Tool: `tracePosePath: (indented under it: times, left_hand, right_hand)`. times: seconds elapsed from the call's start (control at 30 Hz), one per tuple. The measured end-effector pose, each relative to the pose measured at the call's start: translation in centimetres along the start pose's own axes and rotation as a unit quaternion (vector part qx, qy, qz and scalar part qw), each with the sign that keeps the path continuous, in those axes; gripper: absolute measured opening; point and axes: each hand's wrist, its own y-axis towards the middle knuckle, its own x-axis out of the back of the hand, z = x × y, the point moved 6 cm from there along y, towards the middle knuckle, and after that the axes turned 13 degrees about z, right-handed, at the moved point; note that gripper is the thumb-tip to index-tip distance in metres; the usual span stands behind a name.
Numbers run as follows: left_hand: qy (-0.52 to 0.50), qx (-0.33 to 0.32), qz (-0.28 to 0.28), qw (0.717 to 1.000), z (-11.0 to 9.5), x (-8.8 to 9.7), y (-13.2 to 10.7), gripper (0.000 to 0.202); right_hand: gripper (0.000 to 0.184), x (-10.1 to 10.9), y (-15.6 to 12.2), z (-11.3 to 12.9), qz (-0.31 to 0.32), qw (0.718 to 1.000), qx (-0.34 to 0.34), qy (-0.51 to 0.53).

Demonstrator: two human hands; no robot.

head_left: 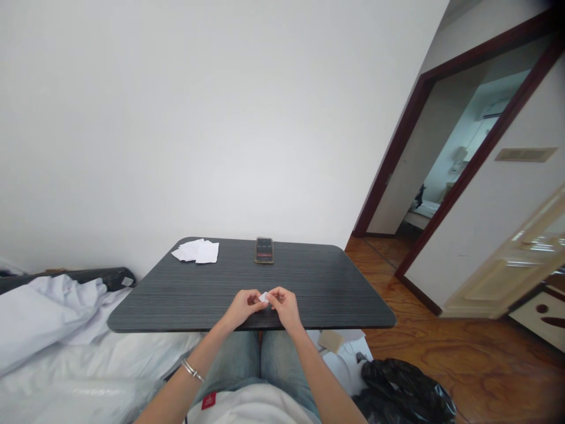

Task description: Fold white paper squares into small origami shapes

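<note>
My left hand (241,308) and my right hand (283,307) meet above the near edge of a dark wood-grain table (273,277). Between their fingertips they pinch a small piece of white paper (263,297), most of it hidden by the fingers. Near the far edge, a loose pile of white paper sheets (196,251) lies to the left. A smartphone (264,250) lies flat to the right of that pile, its screen dark with a reddish band.
A white wall rises behind the table. White bedding (53,318) lies to the left, and a black plastic bag (404,391) sits on the wooden floor at lower right. A dark-framed doorway (388,159) and a cream door (507,265) stand at right.
</note>
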Motion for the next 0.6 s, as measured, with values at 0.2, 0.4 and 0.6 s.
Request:
tracePosePath:
  times: [0.2, 0.4, 0.6]
  left_hand:
    - [-0.003, 0.005, 0.011, 1.0, 0.15, -0.21, -0.05, 0.024]
    - [-0.002, -0.001, 0.02, 1.0, -0.39, -0.43, -0.2, 0.02]
    - [0.03, 0.006, 0.019, 0.999, -0.6, -0.39, -0.32, 0.021]
  right_hand:
    - [0.017, -0.22, 0.18, -0.37, 0.011, 1.0, 0.007, -0.011]
    - [0.014, -0.42, 0.11, -0.18, 0.018, 0.998, 0.027, -0.048]
    - [0.014, -0.3, -0.01, 0.38, 0.013, 0.998, 0.033, -0.054]
